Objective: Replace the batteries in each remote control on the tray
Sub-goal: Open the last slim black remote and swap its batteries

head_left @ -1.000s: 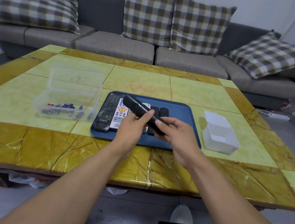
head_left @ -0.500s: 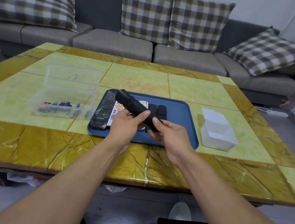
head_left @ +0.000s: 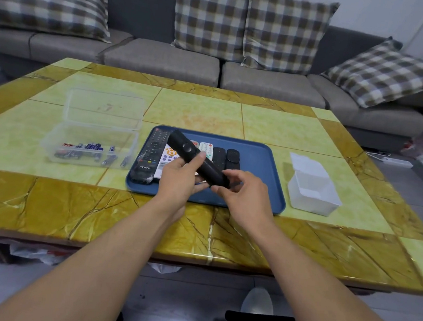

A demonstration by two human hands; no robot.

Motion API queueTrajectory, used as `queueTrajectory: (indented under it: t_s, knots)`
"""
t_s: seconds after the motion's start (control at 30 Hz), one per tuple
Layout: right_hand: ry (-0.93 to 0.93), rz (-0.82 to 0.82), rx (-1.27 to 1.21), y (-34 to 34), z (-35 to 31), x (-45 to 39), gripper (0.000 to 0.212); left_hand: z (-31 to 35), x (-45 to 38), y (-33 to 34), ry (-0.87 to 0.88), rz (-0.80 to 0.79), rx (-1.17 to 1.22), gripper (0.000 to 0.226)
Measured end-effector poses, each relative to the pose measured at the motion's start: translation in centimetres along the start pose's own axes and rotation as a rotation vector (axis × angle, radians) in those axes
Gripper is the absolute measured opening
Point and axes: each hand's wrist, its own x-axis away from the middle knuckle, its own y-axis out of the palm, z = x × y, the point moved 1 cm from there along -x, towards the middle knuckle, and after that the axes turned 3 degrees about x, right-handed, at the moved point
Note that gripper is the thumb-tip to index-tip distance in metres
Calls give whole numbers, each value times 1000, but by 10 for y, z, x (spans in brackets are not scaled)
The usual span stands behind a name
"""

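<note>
two bare forearms, no sleeves, no watch, no rings on left hand (head_left: 178,180) or right hand (head_left: 243,199).

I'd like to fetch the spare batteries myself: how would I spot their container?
On the yellow-green table, look left of the blue tray. The clear box sits there, lid open behind it, batteries loose inside; the white box on the tray's right looks empty.

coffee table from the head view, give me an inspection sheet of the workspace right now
surface: tiled table, yellow-green and ochre.
job's things: black remote held above blue tray; other remotes lie on the tray; clear box of batteries to its left.
clutter: white container to the right.
grips: left hand grips the remote's middle; right hand pinches its near end.
cables: power strip on floor.
surroundings: grey sofa, checked cushions.
</note>
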Motion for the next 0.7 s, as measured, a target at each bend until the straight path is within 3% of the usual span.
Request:
queueTrajectory:
  t_s: [0.1,0.27,0.4,0.53,0.7]
  knots:
    - [-16,-11,16,0,0,0,39,1,-3,-2,-81,34,79,27]
    - [-42,-35,188,-2,-7,2,36,2,-4,-5,-47,20,87,27]
    - [-12,-55,86,-18,-8,-2,34,8,-10,-12,1,176,108,26]
    - [-41,-327,152,-34,-5,2,36,13,-21,-30,87,332,6,38]
    - [-34,-605,338,-19,-4,13,41,14,-21,-29,-40,238,193,46]
